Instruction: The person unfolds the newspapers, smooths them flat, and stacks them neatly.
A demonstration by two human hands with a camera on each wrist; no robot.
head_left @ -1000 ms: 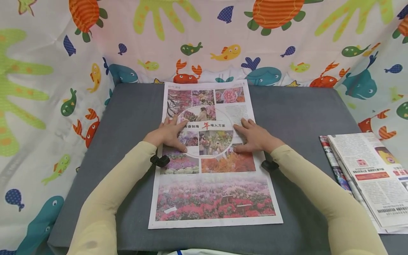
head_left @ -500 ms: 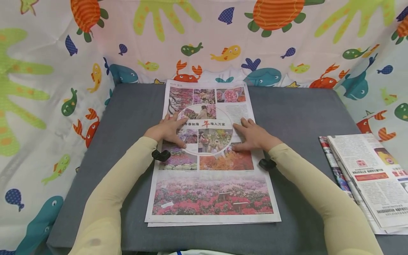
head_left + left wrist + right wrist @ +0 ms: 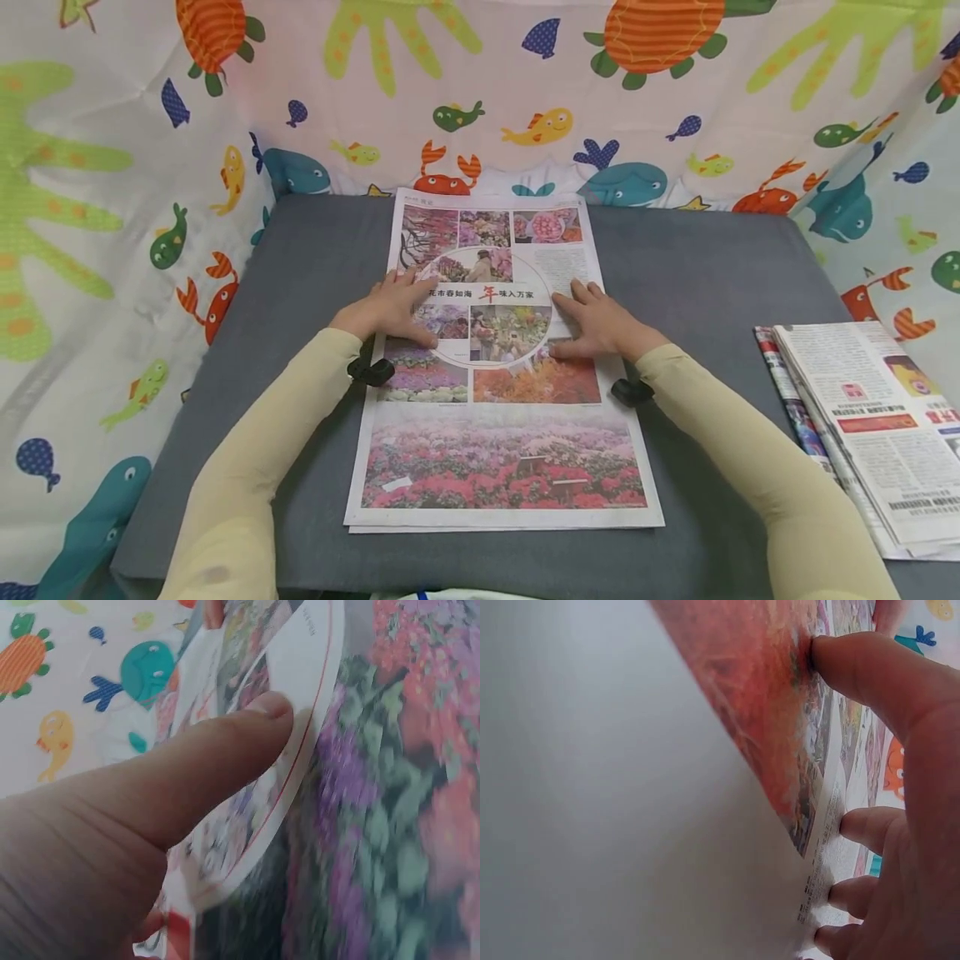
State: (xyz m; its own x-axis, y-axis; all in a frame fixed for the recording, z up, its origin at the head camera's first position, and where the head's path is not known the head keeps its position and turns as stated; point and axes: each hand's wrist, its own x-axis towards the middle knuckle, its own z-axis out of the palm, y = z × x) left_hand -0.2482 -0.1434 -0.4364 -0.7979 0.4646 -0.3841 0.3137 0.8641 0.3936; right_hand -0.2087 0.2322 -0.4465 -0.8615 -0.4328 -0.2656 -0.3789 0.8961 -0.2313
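Observation:
A newspaper with flower photos and a circular centre panel lies lengthwise on the grey table. A sliver of another sheet shows under its near edge. My left hand rests on its left side, fingers spread. In the left wrist view, the thumb lies across the border of the circular panel. On the paper's right side is my right hand, its fingers spread too. The right wrist view shows its fingertips touching the printed page, with the thumb over the orange flower photo.
A pile of folded newspapers sits at the table's right edge. The grey table is bordered at the back and sides by a white curtain printed with sea animals. Dark wrist cameras are strapped over both sleeves.
The top sheet has slid slightly away from the near edge, baring a strip of the sheet beneath. Both hands stay spread on the paper in nearly the same places.

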